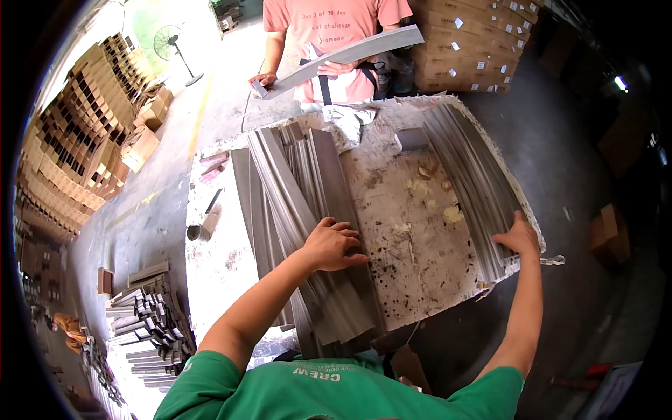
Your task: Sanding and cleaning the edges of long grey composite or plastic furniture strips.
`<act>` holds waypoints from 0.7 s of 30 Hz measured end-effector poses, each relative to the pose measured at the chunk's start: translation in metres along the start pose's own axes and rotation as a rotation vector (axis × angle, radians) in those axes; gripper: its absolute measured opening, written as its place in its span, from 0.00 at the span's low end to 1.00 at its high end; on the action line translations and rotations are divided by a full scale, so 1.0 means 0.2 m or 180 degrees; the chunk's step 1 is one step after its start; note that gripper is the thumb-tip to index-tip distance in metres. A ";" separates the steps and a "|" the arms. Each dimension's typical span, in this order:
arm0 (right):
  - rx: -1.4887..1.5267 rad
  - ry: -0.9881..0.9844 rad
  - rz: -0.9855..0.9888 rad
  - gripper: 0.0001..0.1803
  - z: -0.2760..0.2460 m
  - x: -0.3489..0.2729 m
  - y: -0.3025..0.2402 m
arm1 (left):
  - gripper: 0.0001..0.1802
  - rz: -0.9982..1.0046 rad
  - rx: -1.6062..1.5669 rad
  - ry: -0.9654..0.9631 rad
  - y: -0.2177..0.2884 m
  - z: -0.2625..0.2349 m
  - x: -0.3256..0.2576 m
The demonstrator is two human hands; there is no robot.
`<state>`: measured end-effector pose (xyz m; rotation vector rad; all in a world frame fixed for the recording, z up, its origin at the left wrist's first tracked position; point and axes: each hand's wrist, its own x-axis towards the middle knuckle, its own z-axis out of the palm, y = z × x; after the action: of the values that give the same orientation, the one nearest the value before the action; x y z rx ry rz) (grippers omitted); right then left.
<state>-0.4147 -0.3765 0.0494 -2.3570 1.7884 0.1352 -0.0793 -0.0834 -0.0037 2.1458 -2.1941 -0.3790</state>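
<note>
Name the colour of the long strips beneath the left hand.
The strips under the left hand are grey, streaked lengthwise; seen best in the head view.

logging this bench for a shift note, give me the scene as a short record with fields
left hand: on top of the left pile of grey strips
right hand: at the outer edge of the right pile of grey strips, toward its near end
table: pale, stained top, bare between most of the two piles
loose item: grey block beside the far end of the right pile
other person: across the table, holding a long grey strip
background: stacked brown boxes, standing fan
</note>
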 end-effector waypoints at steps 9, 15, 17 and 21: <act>-0.0373 -0.0006 -0.0576 0.47 -0.21 -0.27 -0.65 | 0.38 -0.0234 -0.5341 -0.0301 0.28 0.08 0.40; -0.0716 -0.0203 -0.0521 0.47 -0.21 -0.33 -0.98 | 0.49 -0.0776 -0.7340 -0.0287 0.46 0.01 0.49; -0.0698 0.0017 -0.0612 0.43 -0.17 -0.33 -1.04 | 0.50 -0.0418 -0.7580 -0.0117 0.42 -0.02 0.49; -0.0583 -0.0384 -0.0866 0.39 -0.20 -0.36 -1.20 | 0.51 -0.0094 -0.7720 0.0375 0.28 -0.07 0.37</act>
<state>-0.2055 -0.2548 0.1230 -2.6281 1.4404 0.4088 -0.1341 -0.1575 0.0118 0.5208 -0.2774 -1.5110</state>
